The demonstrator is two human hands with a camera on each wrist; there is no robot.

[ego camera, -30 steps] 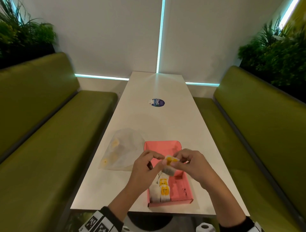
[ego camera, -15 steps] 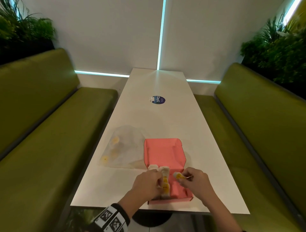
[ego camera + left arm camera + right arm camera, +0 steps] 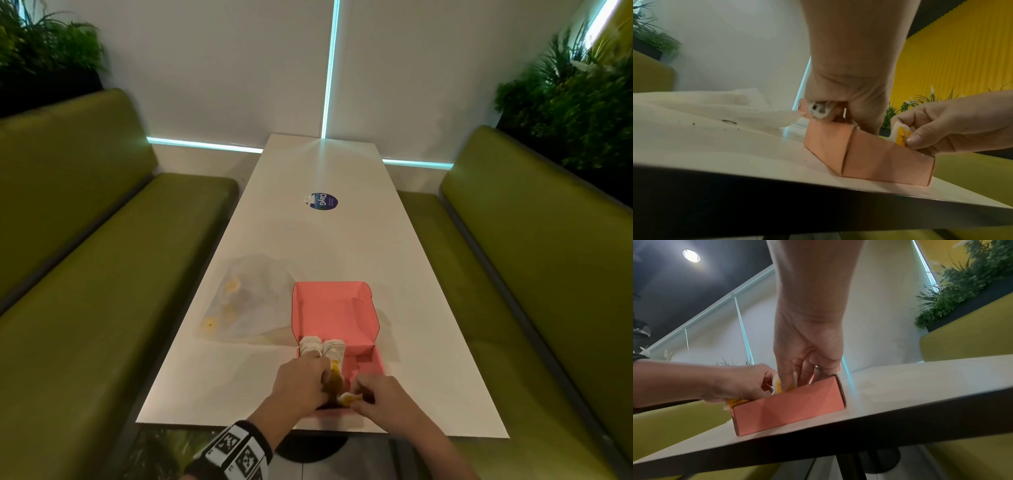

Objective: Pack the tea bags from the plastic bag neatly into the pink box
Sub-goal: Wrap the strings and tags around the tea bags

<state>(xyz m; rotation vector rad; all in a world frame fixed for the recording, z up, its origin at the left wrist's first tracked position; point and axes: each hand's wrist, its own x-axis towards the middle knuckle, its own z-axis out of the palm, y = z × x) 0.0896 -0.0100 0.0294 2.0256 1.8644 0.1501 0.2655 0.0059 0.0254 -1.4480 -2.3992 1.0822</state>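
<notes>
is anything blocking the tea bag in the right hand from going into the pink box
Nothing visible blocks it. The right hand pinches the tea bag at the near end of the pink box; the left hand holds the packed row aside.

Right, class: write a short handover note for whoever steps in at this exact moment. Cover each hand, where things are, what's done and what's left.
Left hand: in the pink box, holding back the row of packed tea bags.
Right hand: pinching a tea bag at the box's near end, not yet seated.
Plastic bag: on the table, left of the box, with a few tea bags inside.
Done: one row is partly filled.
Left: seat this one, then pack those in the bag.
</notes>
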